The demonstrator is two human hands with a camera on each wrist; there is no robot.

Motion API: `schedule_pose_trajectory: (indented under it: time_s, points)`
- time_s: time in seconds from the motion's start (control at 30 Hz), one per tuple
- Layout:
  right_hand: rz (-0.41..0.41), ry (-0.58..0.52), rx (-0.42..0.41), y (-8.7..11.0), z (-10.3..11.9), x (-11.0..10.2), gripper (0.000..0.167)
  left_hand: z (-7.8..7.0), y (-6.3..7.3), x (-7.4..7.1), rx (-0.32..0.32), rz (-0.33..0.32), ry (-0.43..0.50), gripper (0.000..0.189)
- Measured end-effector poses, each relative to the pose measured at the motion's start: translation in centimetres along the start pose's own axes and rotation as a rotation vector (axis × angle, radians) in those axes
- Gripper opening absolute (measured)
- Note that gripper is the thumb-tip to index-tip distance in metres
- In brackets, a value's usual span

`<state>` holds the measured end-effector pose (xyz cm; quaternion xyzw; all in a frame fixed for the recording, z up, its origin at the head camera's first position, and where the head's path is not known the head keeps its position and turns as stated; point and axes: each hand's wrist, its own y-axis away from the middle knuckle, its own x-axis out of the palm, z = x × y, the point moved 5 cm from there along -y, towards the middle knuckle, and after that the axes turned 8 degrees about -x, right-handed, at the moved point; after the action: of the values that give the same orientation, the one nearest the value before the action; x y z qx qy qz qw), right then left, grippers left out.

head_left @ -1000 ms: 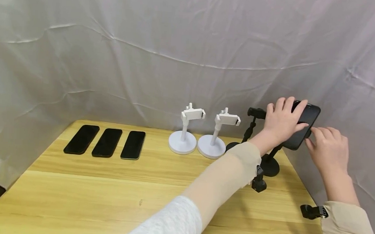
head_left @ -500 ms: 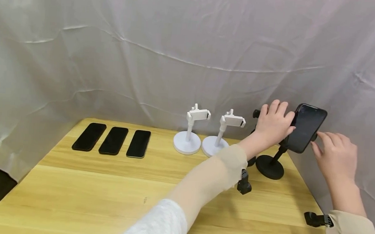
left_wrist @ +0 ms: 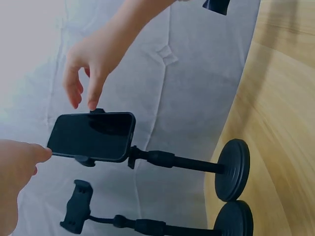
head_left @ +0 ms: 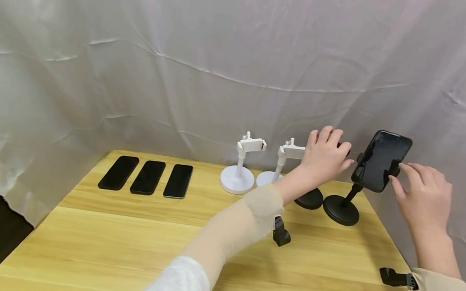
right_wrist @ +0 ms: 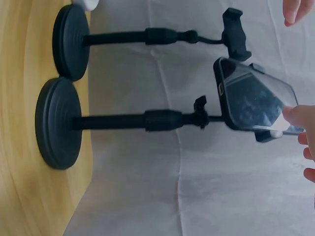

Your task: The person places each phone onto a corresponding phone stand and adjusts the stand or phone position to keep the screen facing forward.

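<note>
A black phone (head_left: 384, 160) sits tilted in the clamp of a black phone stand (head_left: 342, 208). My right hand (head_left: 426, 195) is at the phone's right side, thumb and index finger by the clamp's edge. In the left wrist view one fingertip of the right hand (left_wrist: 96, 64) meets the clamp's upper jaw. My left hand (head_left: 325, 157) is off the phone, to its left, fingers loosely bent and holding nothing. It hides much of a second black stand (head_left: 310, 199), whose bare holder (left_wrist: 78, 206) shows in the left wrist view.
Two white phone stands (head_left: 237, 179) (head_left: 293, 153) stand left of the black ones, the second partly behind my left arm. Three dark phones (head_left: 118, 172) (head_left: 148, 177) (head_left: 178, 181) lie in a row on the wooden table (head_left: 112, 253). A grey curtain (head_left: 222, 52) hangs behind.
My left hand has come off the phone and moved left towards the second black stand. My right hand stays by the clamp, and the phone remains in the stand. The head view has shifted slightly.
</note>
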<state>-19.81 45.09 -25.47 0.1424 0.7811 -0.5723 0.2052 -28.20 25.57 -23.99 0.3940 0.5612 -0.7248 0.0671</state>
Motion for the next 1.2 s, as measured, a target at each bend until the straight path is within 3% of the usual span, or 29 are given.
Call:
schedule_pose_trajectory:
  time_s: [0.13, 0.2, 0.57, 0.97, 1.2]
  points:
    - [-0.028, -0.045, 0.019, -0.3, 0.7, 0.0, 0.065, 1.4, 0.8, -0.9, -0.005, -0.008, 0.013, 0.037]
    - [-0.062, -0.081, 0.04, -0.6, 1.0, 0.0, 0.069, 2.1, 1.2, -1.5, -0.013, -0.012, 0.014, 0.037]
    - [-0.134, -0.172, 0.066, -1.1, 2.8, 1.0, 0.07, 5.9, 5.0, -3.2, -0.083, -0.021, 0.077, 0.037]
    - [-0.182, -0.226, 0.082, -0.6, 4.7, 2.8, 0.045, 8.9, 9.3, -3.5, -0.206, -0.054, 0.286, 0.037]
    - [-0.191, -0.242, 0.055, -1.0, 6.3, 4.2, 0.047, 11.3, 11.1, -3.6, -0.315, 0.024, 0.411, 0.042]
